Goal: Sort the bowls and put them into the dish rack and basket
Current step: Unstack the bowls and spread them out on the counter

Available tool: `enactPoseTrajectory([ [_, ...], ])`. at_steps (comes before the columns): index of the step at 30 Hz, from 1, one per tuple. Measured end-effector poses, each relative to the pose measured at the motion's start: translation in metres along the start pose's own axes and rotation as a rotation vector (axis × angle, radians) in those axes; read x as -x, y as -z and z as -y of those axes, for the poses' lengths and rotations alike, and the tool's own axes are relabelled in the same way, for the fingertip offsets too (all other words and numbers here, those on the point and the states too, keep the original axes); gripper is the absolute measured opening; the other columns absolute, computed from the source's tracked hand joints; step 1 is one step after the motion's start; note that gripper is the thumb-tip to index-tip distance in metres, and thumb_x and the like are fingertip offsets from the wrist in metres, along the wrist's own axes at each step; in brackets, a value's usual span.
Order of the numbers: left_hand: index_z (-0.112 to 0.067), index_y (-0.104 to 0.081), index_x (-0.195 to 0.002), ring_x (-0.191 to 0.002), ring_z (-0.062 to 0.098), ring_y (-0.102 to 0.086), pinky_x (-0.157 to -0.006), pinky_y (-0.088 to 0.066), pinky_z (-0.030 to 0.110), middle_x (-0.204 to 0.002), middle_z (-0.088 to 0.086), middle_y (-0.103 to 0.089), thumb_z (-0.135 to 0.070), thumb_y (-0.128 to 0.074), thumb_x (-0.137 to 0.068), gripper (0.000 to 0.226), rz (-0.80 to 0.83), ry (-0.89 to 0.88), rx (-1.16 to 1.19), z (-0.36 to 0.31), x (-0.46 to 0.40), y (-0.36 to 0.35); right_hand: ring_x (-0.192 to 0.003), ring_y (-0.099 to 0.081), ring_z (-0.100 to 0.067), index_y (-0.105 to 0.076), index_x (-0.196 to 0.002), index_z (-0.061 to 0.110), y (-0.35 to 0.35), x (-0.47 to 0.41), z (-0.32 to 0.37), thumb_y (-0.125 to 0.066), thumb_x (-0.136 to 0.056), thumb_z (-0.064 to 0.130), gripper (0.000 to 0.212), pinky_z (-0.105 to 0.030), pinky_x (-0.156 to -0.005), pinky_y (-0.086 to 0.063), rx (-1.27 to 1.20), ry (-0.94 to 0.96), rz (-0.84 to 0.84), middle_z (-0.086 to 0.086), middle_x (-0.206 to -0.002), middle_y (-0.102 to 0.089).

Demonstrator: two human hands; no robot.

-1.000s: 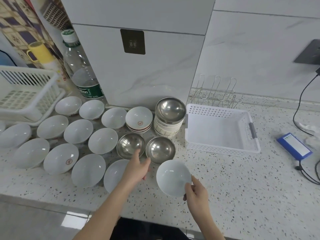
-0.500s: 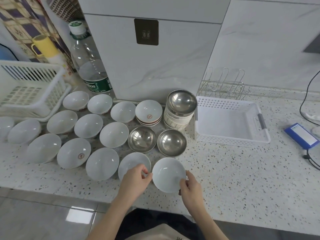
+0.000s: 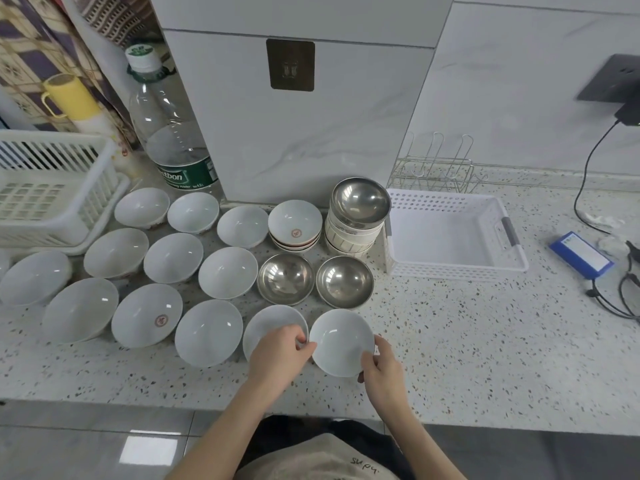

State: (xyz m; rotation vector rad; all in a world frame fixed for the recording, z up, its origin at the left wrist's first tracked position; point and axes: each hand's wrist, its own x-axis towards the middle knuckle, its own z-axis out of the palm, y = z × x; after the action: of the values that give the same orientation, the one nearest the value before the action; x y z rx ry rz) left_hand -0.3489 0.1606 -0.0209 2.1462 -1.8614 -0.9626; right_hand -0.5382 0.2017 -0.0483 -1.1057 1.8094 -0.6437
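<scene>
A small white bowl (image 3: 341, 341) sits near the counter's front edge, held from both sides. My right hand (image 3: 382, 370) grips its right rim with thumb and fingers. My left hand (image 3: 278, 355) pinches its left rim and lies over another white bowl (image 3: 268, 323). Several white bowls (image 3: 207, 332) spread to the left in rows. Two steel bowls (image 3: 285, 278) (image 3: 344, 281) stand behind. A steel bowl tops a stack (image 3: 360, 204). The white basket (image 3: 512, 268) is on the right, the white dish rack (image 3: 52, 188) at far left.
A large water bottle (image 3: 173, 133) and a yellow cup (image 3: 69, 95) stand at the back left. A wire rack (image 3: 436, 171) stands behind the basket. A blue device (image 3: 581, 254) with black cables lies at the right. A stack of red-marked bowls (image 3: 295, 225) stands mid-back.
My left hand came back from the steel bowls to the white bowl's left rim. The right hand lowered the bowl toward the counter beside the other white bowl.
</scene>
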Motion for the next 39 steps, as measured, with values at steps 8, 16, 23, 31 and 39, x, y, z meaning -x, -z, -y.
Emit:
enactPoseTrajectory([
  [8, -0.025, -0.051, -0.076, -0.071, 0.010, -0.064, -0.057, -0.045, 0.023, -0.077, -0.007, -0.068, -0.038, -0.066, -0.089, 0.023, 0.027, -0.038, -0.041, 0.001, -0.007, -0.002, -0.058, -0.063, -0.008, -0.045, -0.136, 0.018, 0.000, -0.001, 0.002, -0.044, -0.098, 0.018, 0.038, -0.016, -0.043, -0.044, 0.012, -0.023, 0.006, 0.000, -0.070, -0.068],
  [16, -0.030, -0.045, -0.068, -0.068, 0.008, -0.062, -0.057, -0.045, 0.023, -0.075, -0.007, -0.069, -0.040, -0.065, -0.089, 0.031, 0.034, -0.039, -0.021, 0.002, -0.008, -0.001, -0.056, -0.067, -0.005, -0.047, -0.133, 0.020, 0.010, -0.007, 0.008, -0.047, -0.098, 0.030, 0.037, -0.015, -0.047, -0.045, 0.012, -0.034, 0.062, -0.002, -0.075, -0.071],
  [23, -0.022, -0.056, -0.063, -0.049, 0.004, -0.049, -0.045, -0.031, 0.015, -0.057, -0.004, -0.059, -0.039, -0.058, -0.094, 0.036, -0.046, -0.028, 0.117, -0.006, -0.025, 0.017, -0.037, -0.054, 0.003, -0.059, -0.124, 0.019, 0.042, -0.036, 0.034, -0.045, -0.097, 0.043, 0.039, -0.016, -0.040, -0.039, 0.133, -0.029, -0.037, -0.002, -0.058, -0.069],
  [31, -0.014, -0.067, -0.078, -0.072, 0.016, -0.066, -0.065, -0.045, 0.029, -0.069, 0.000, -0.070, -0.034, -0.058, -0.093, 0.027, -0.095, -0.050, 0.299, -0.037, -0.070, 0.061, -0.041, -0.048, -0.006, -0.063, -0.105, 0.017, 0.077, -0.063, 0.073, -0.053, -0.091, 0.036, 0.025, -0.018, -0.042, -0.038, 0.363, -0.122, 0.227, 0.001, -0.062, -0.074],
  [39, -0.019, -0.067, -0.080, -0.066, 0.005, -0.064, -0.064, -0.044, 0.026, -0.061, -0.005, -0.069, -0.030, -0.057, -0.094, 0.020, -0.040, -0.022, 0.356, -0.033, -0.075, 0.058, -0.038, -0.042, -0.007, -0.058, -0.103, 0.016, 0.060, -0.049, 0.050, -0.054, -0.082, 0.009, 0.023, -0.017, -0.038, -0.031, 0.185, -0.221, 0.353, -0.002, -0.069, -0.076],
])
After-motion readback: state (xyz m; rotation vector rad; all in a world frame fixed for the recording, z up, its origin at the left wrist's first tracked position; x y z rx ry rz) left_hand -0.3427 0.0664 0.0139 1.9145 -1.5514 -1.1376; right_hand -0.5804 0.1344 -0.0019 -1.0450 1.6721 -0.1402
